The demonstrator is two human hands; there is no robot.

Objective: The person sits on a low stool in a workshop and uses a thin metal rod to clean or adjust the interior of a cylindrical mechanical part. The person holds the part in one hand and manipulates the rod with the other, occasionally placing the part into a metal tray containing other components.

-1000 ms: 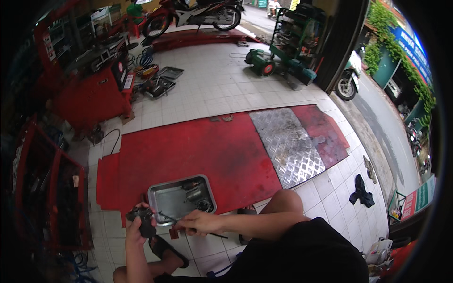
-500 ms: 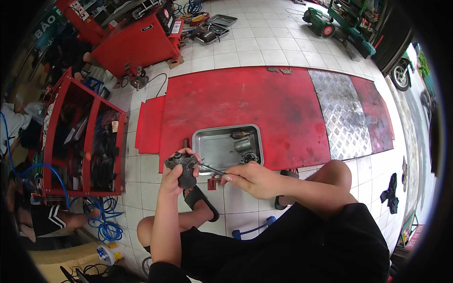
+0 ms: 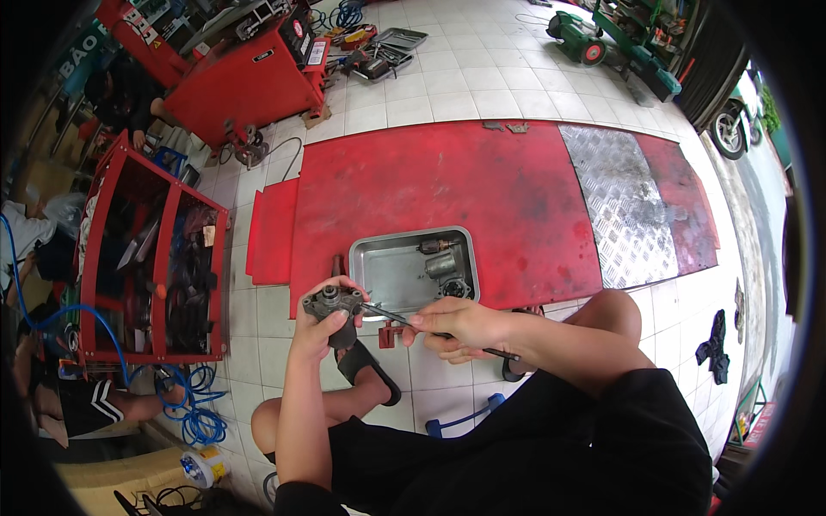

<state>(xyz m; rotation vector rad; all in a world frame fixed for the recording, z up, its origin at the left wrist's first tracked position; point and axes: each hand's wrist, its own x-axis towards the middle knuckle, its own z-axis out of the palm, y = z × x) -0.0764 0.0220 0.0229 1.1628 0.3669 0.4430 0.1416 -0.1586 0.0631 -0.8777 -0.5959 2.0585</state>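
Observation:
In my left hand (image 3: pixel 325 326) is a grey cast-metal housing (image 3: pixel 330 300), gripped with its flanged end up and its rounded body hanging below the thumb. My right hand (image 3: pixel 461 323) is closed round a long, slim dark rod-shaped tool (image 3: pixel 386 315). The tool's tip meets the right side of the housing; its other end sticks out beneath my right wrist. Just beyond both hands, a shallow metal tray (image 3: pixel 385 267) holds a metal cylinder (image 3: pixel 440 265), an armature-like part (image 3: pixel 441 245) and a round dark part (image 3: pixel 454 289).
The tray lies at the near edge of a red lift platform (image 3: pixel 447 185) with a tread-plate section (image 3: pixel 618 202). To the left are a red shelf cart (image 3: pixel 163 258) and a blue hose (image 3: pixel 200 404). Other people work at far left. A blue-ended bar (image 3: pixel 465 417) is by my feet.
My right hand has turned over and shifted along the tool, so its rear end now shows below the wrist. The housing has tilted slightly in my left hand.

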